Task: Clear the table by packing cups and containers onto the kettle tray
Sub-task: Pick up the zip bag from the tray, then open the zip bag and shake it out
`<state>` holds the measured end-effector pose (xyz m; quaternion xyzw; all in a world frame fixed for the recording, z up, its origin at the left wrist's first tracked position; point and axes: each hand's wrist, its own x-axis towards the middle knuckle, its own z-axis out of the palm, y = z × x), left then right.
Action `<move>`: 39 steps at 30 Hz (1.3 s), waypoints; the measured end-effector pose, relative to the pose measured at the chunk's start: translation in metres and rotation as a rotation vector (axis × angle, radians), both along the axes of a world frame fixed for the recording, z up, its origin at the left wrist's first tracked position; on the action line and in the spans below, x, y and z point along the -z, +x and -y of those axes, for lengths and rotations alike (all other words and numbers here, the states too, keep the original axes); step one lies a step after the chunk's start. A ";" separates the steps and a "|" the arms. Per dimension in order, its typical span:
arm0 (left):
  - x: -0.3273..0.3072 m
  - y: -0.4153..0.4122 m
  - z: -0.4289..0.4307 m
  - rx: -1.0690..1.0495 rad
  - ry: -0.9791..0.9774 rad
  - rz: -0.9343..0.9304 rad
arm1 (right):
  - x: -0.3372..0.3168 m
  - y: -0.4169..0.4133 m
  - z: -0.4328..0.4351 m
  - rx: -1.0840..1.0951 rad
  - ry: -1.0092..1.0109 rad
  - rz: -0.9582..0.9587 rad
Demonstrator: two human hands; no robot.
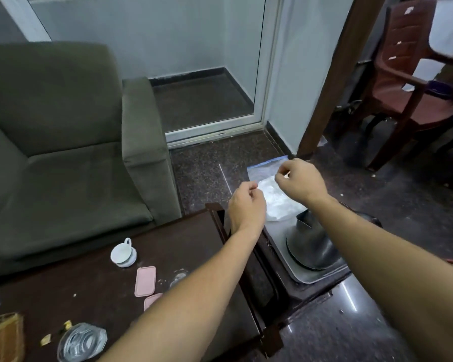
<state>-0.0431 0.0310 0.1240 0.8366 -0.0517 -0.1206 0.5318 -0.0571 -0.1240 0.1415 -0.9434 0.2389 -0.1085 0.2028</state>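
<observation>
From the head view, both hands were up over the far end of the kettle tray (313, 279). The left hand (246, 202) pinched the left edge of a clear zip bag (280, 205) of white powder, and the right hand (300, 181) pinched its top edge. The steel kettle (311, 244) stood on the tray. A white cup (123, 253), pink lids (145, 281) and a glass container (81, 343) lay on the dark table (194, 244) to the left.
</observation>
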 end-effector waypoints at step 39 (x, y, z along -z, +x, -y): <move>0.090 0.137 0.102 -0.052 -0.020 -0.031 | 0.067 0.148 0.081 -0.516 -0.196 -0.315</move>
